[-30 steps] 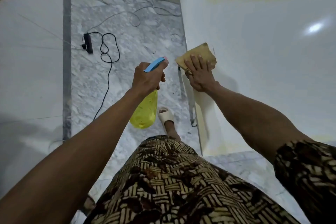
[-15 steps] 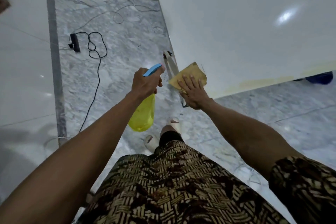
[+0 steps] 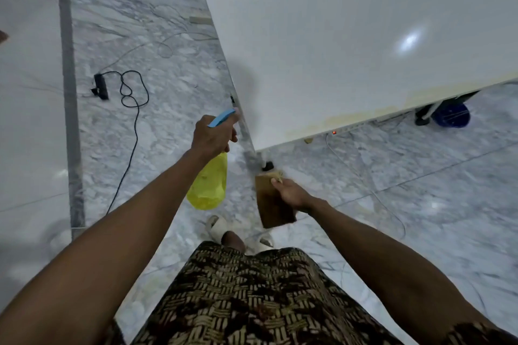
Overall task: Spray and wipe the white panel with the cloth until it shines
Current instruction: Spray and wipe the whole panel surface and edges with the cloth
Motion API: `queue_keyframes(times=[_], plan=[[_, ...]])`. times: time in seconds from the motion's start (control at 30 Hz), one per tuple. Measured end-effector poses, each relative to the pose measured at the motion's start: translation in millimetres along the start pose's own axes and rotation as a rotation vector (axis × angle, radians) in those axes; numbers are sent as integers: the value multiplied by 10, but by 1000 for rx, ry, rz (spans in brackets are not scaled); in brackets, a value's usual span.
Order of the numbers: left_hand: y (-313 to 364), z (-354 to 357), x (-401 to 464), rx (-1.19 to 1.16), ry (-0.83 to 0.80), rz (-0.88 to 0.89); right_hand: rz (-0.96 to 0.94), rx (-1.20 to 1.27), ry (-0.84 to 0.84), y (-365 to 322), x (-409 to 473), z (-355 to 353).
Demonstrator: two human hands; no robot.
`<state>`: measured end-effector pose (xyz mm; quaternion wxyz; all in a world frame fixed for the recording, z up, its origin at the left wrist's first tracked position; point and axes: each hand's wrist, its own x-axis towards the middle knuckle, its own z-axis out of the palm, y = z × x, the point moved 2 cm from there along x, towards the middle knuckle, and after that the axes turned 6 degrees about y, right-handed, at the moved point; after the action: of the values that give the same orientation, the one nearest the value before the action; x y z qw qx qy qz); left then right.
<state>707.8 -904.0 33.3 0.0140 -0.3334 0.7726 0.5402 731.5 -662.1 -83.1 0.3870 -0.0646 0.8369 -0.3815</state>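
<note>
Two hands are out in front in the head view, each holding something, both off the panel [image 3: 350, 59]. The left hand [image 3: 214, 136] is wrapped around the neck of the spray bottle [image 3: 208, 185], fingers curled over its blue trigger head, which points toward the panel's near left edge. The bottle's yellow body hangs below the fist, over the floor [image 3: 168, 126], just beside the panel's near corner and not touching it.

The right hand [image 3: 291, 193] pinches the cloth [image 3: 273, 202] by its upper edge between thumb and fingers. The cloth hangs down as a brownish-yellow folded sheet, blurred, below and in front of the panel's near corner, apart from the surface.

The panel is a large white board lying flat and raised off the floor, running from centre to upper right. It carries a bright spot of reflected light toward the right, and yellowish staining shows along its near long edge and its far edge. A dark foot or leg sits under the near corner.

On the marble floor to the left lies a black cord [image 3: 131, 109] in loops with a black power strip [image 3: 101, 86] at its end. A blue bucket [image 3: 451, 115] sits under the panel's right side. Pale sandals [image 3: 221, 228] show below the hands, above a patterned brown garment [image 3: 252, 297].
</note>
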Motion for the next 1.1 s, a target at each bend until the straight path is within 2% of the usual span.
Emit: queue_keyframes(times=[0.1,0.17,0.23,0.3,0.47,0.8,1.1], plan=[[97,73,-92,-32,-7,24,213,558,88,-59,-103,-196],[180,137,-120,-44,-40,37,216,894,119,-181,-11,-338],[256,169,-104,-54,-61,30,174,1094,145,-437,95,-489],[350,166,-24,-76,-74,18,132,1159,177,-754,226,-664],[508,-41,439,-61,-58,3,25,1365,120,-1424,795,-899],[824,-936,1931,-37,39,22,-12,1411,0,-3012,1981,-897],[990,-1303,2885,24,44,-69,-8,1338,7,-3682,2914,-889]])
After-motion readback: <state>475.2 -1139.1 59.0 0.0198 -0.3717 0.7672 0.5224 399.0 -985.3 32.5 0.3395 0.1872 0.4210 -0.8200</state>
